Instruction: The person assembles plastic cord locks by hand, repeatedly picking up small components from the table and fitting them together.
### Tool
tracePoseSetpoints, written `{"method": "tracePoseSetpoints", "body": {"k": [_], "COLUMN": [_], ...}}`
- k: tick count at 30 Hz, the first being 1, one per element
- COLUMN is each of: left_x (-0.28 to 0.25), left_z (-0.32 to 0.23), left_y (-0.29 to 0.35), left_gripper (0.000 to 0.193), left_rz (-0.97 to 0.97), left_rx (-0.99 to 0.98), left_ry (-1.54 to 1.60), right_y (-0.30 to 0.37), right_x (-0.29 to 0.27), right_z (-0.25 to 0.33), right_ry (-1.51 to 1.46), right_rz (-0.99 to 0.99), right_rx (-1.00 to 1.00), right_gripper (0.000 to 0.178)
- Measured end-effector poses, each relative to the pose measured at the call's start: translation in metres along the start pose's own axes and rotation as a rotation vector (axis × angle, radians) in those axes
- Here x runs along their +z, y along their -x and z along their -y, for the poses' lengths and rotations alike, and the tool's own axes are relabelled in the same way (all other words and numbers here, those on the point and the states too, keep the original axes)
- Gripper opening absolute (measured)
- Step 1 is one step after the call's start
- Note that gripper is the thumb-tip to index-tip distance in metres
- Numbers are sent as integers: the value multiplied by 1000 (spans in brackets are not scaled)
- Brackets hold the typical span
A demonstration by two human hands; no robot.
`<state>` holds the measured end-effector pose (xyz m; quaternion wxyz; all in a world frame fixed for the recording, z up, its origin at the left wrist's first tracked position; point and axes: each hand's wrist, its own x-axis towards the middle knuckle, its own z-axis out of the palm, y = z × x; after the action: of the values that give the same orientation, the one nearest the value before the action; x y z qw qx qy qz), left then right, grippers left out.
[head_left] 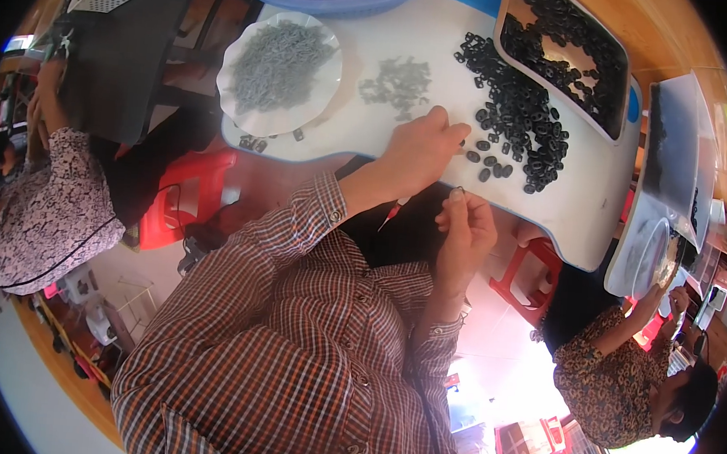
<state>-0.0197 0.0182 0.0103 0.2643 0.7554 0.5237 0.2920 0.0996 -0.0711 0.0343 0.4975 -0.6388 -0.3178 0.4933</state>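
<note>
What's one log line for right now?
left hand: near black pieces | right hand: pinching small item | white plate: grey pieces heaped

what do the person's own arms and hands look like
The left hand and right hand are ungloved. The long sleeves are checked in rusty brown, dark and white, with a small round button on the left cuff.

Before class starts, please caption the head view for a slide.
Left hand and right hand at a white table, with loose black parts and a white plate of grey pieces.
</note>
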Motion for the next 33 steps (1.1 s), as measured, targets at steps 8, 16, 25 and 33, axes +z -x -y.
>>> {"method": "tracePoseSetpoints", "body": {"k": [8,16,25,33], "left_x": [9,-7,-25,-27], "left_z": [8,7,-12,-15], "left_y": [1,16,39,42], "left_gripper": [17,16,14,16], "left_rz": [46,-51,209,139], "left_rx": [50,89,-269,-136], "left_ry": [-133,270,806,704], "right_y": [1,-2,-2,0], "right_x": [-2,-2,6,6], "right_z": [-2,-3,6,1], "right_ry": [-6,-41,-19,-15], "right_rz": [-18,-91,-94,-89], "right_rx": [-10,-147,-179,-168], "right_gripper": [16,11,11,11]}}
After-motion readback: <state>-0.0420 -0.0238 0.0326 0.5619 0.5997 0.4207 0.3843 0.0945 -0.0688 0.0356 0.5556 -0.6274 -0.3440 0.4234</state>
